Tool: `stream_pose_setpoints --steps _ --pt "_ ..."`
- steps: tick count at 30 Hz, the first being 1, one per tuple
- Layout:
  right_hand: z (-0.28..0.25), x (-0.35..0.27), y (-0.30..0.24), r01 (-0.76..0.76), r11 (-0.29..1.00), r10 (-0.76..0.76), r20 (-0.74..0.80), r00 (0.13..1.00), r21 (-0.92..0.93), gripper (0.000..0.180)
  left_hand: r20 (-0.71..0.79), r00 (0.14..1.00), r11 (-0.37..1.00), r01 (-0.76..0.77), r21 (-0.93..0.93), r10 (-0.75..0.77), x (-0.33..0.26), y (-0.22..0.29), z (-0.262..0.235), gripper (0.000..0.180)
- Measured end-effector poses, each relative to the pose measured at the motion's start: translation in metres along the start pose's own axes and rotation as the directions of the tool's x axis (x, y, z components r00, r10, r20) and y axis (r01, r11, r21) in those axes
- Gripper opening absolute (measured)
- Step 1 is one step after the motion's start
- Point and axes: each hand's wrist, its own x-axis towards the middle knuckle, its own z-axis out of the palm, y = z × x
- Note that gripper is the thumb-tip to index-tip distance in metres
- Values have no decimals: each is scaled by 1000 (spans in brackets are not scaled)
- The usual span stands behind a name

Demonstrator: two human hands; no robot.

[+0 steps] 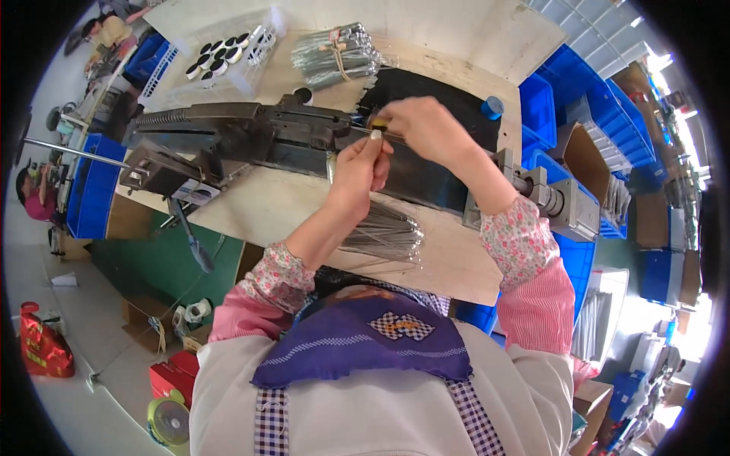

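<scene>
Over a long dark metal bench fixture [304, 125], my two hands are close together. My left hand [359, 173] is closed with the thumb up; a white piece covers the thumb tip, and whatever the fingers pinch is too small to name. Just beyond and to its right, my right hand [430, 129] is slightly blurred, its fingers drawn together near a small yellowish and dark thing I cannot identify. Below my hands lies a bundle of thin metal rods [388, 232], partly behind my left forearm. Another bundle of metal pieces [334, 57], tied with a band, lies at the back.
A clear plastic tray [163, 80] with several black-and-white round pieces stands back left. A small blue cap-like thing [492, 108] sits near the table's right edge. Blue bins [540, 106] stack on the right. A metal clamp [559, 201] is mounted right, a lever [194, 239] left.
</scene>
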Motion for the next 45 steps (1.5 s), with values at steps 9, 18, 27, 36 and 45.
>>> stream_pose_setpoints --steps 9,18,27,36,45 --pt "-24 -3 -22 -320 852 240 233 942 414 24 -56 998 998 -26 -61 23 -5 -1 -3 27" --pt "-34 10 -2 -550 710 288 532 796 439 31 220 974 915 138 -379 -56 -5 0 17 77" --pt "-10 -28 -50 55 977 -88 -156 984 -207 36 223 967 657 249 -712 -124 -8 26 -3 77" --pt "-19 -11 -31 -116 993 119 -106 987 35 11 167 986 767 99 -633 11 -19 24 -8 66" --pt "-20 -17 -34 -2 992 -21 -177 984 -129 11 207 978 800 124 -587 0 -18 29 -14 65"
